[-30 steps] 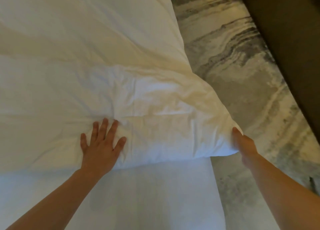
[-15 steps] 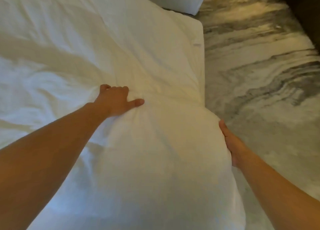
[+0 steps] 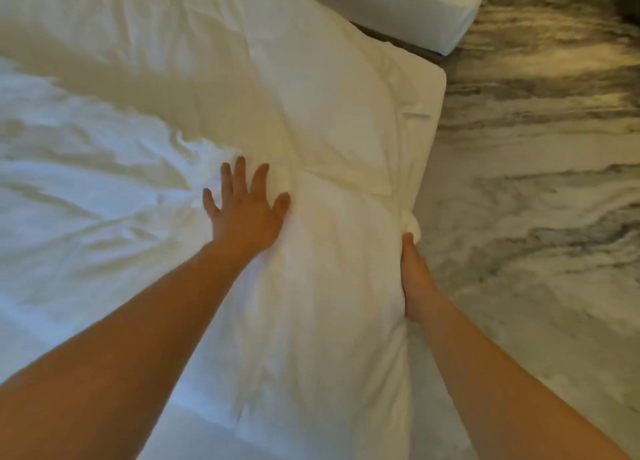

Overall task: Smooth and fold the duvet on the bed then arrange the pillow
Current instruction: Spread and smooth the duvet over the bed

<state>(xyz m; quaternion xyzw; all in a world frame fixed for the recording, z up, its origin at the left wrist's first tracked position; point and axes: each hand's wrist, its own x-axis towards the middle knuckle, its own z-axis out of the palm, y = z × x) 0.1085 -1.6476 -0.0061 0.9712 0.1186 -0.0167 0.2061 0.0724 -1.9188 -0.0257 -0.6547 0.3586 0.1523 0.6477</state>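
A white duvet lies folded over itself on the bed, its doubled edge running along the bed's right side. My left hand presses flat on top of it with fingers spread, just left of a seam. My right hand is pressed against the duvet's puffy right edge at the side of the bed, thumb on top; its fingers are hidden under the fabric. Left of my left hand the duvet is wrinkled. I cannot single out a pillow.
A second white-covered bed or mattress corner stands at the top right. The marbled grey-and-cream floor runs along the bed's right side. The bare sheet shows at the bottom.
My left hand has opened from a bunched grip to a flat spread palm on the duvet. My view has shifted forward, so more of the second bed shows. My right hand stays on the duvet edge.
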